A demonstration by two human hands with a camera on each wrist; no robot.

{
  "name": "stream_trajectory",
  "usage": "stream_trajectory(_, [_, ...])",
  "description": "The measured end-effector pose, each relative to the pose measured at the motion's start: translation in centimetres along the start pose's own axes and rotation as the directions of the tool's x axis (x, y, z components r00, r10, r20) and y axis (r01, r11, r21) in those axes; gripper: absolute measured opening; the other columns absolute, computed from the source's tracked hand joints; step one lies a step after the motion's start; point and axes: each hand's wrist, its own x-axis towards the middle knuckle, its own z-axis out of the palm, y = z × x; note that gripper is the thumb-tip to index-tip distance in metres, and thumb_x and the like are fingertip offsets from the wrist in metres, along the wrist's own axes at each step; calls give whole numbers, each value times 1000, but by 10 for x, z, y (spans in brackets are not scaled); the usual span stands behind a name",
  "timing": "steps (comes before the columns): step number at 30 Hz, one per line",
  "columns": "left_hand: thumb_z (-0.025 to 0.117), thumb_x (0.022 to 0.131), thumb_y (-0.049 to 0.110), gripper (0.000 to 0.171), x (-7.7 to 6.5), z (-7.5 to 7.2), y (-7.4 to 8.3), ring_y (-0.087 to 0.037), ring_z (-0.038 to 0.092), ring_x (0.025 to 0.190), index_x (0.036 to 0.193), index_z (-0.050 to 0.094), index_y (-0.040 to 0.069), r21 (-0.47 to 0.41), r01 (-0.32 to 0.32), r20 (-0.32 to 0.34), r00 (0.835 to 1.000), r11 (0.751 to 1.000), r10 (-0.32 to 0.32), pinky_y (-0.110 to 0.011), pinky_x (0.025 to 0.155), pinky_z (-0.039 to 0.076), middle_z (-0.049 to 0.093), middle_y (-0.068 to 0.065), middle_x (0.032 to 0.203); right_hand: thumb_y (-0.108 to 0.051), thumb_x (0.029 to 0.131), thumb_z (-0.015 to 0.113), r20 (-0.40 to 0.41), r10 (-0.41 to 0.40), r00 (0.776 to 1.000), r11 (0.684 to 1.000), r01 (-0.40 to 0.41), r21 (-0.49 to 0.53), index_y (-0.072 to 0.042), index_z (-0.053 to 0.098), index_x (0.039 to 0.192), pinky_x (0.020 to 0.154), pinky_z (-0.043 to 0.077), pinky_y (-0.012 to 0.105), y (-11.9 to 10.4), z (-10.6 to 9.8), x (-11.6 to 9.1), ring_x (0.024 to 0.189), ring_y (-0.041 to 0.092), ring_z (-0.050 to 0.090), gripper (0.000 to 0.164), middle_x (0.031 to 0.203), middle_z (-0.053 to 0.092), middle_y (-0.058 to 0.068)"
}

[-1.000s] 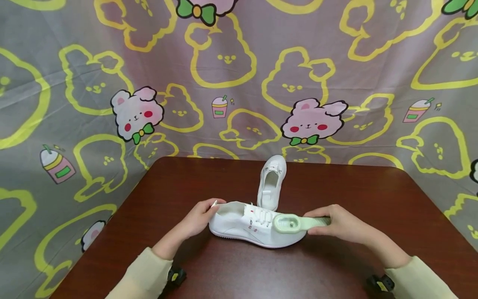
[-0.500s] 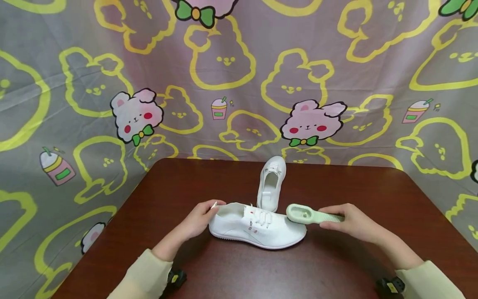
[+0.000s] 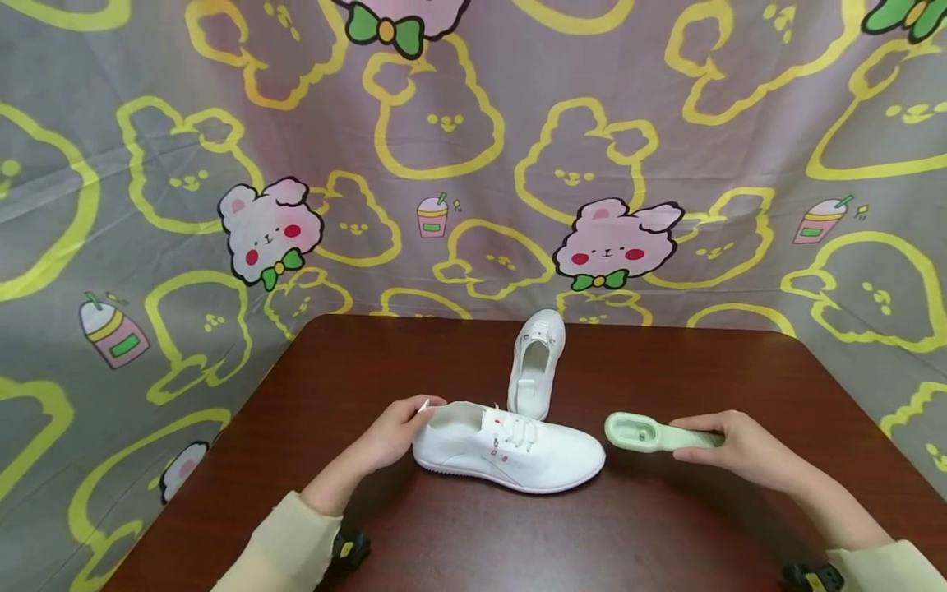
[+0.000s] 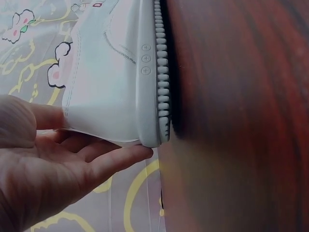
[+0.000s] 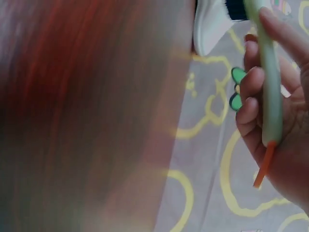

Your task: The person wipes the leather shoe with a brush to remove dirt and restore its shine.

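Note:
A white lace-up shoe (image 3: 551,460) lies sole down on the table, toe to the right. My left hand (image 3: 395,432) holds it by the heel, thumb at the collar edge; in the left wrist view the fingers reach behind the heel (image 4: 104,96) and one fingertip meets the sole's back edge. To the right of the toe, my right hand (image 3: 743,448) grips a light green shoe brush (image 3: 644,433) by its handle, apart from the shoe. The right wrist view shows its dark bristles (image 5: 236,10) facing down and an orange loop (image 5: 263,166) at the handle's end.
A second white shoe (image 3: 546,327) stands behind the first, toe pointing away, its heel close to the first shoe's laces. The brown wooden table (image 3: 651,543) ends at a patterned cloth (image 3: 473,107) hanging behind and along the sides.
My right hand has drawn the brush off the shoe's toe, where it lay a second ago, and moved right. The left hand and both shoes have stayed in place.

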Motion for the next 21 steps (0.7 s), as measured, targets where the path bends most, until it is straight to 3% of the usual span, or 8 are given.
stream_trajectory(6, [51, 100, 13, 27, 0, -1, 0, -27, 56, 108, 120, 63, -2, 9, 23, 9, 1000, 1000, -23, -43, 92, 43, 64, -15, 117, -22, 83, 78, 61, -149, 987, 984, 143, 104, -17, 73, 110, 64, 48, 24, -29, 18, 8, 80, 5, 60, 28, 97, 70, -9])
stream_trajectory(10, [53, 100, 18, 30, 2, 1, 2, -28, 57, 108, 120, 64, -2, 44, 39, 21, 999, 998, -40, -43, 92, 44, 64, -15, 116, -25, 83, 78, 119, -195, 974, 977, 182, 115, -20, 73, 108, 62, 47, 24, -39, 27, 15, 77, 5, 58, 26, 97, 69, -11])
stream_trajectory(15, [54, 100, 20, 32, 4, 3, 3, -28, 57, 111, 122, 63, -1, 65, 63, 29, 997, 996, -65, -45, 95, 43, 64, -14, 118, -30, 83, 77, 121, -105, 987, 992, 95, 85, -16, 73, 111, 62, 46, 24, -27, 26, 18, 77, 5, 57, 31, 99, 69, -9])
stream_trajectory(19, [55, 100, 21, 35, 3, -2, 0, -28, 56, 110, 125, 61, -2, 64, 38, 67, 997, 997, -42, -45, 94, 43, 63, -14, 120, -32, 83, 77, 45, -16, 999, 999, 14, 36, -12, 72, 113, 63, 46, 24, -14, 19, 16, 78, 5, 57, 37, 99, 70, -5])
stream_trajectory(21, [52, 101, 25, 38, 2, -5, -2, -28, 56, 108, 126, 59, -2, 15, 60, 97, 993, 998, -61, -45, 87, 48, 61, -16, 121, -33, 82, 77, -2, -2, 1000, 1000, 2, -10, -10, 72, 113, 63, 45, 25, -11, 15, 14, 77, 5, 56, 38, 98, 70, -3])
